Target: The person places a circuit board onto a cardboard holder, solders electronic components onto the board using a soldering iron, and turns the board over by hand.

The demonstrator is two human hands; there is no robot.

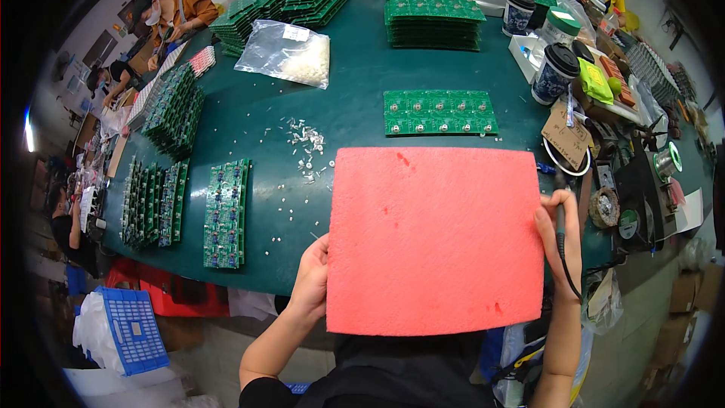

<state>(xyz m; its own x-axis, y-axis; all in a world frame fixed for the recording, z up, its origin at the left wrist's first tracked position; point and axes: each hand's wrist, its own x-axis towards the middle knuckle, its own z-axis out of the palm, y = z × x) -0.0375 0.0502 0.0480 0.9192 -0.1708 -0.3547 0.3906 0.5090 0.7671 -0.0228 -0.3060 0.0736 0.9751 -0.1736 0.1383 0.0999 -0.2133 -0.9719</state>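
held foam [436, 240] over near table [355, 98] edge by opposite sides, probably for balance: with left hand [308, 278] half-curled, fingertips out of sight, apparently around wire [314, 235] too; with right hand [549, 240] curled, also around iron [559, 219], perhaps to avoid setting it down. faced board [440, 115] just beyond; had stacks [434, 23] toward table margins, likely for working room.

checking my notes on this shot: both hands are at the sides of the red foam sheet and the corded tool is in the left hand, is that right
Not quite: the head view shows the corded tool in the right hand, not the left hand. Both hands are indeed at the sides of the red foam sheet.
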